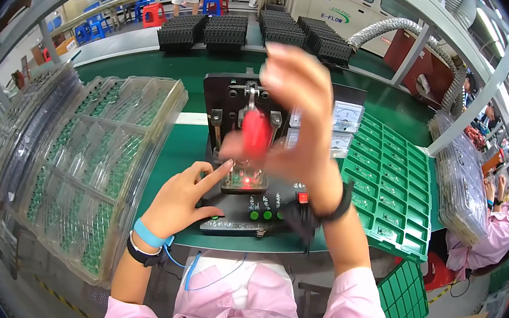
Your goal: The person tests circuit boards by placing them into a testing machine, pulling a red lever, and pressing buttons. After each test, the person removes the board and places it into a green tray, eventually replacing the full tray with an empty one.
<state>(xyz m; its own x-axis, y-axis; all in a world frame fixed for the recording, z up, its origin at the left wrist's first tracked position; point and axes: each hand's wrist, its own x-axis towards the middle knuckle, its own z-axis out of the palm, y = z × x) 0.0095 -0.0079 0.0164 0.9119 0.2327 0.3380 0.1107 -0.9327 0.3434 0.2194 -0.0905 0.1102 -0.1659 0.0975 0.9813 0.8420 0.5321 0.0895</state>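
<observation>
In front of me stands a black test fixture (233, 210) with a toggle clamp that has a red handle (256, 133). Beneath the clamp, a clear plate (244, 183) covers a small green circuit board, where a red light glows. My left hand (182, 196) is open, its index fingertip at the plate's left edge and its thumb over the fixture's front panel near a green button. My right hand (302, 123), blurred by motion, is beside the red handle with fingers stretched up and thumb spread left. Whether it touches the handle is unclear.
Stacked clear trays (88, 159) of green boards stand at left. At right are a green compartment tray (387, 180), panel meters (347, 117) and more clear trays (460, 176). Black racks (225, 32) line the back. A co-worker in pink (491, 230) sits far right.
</observation>
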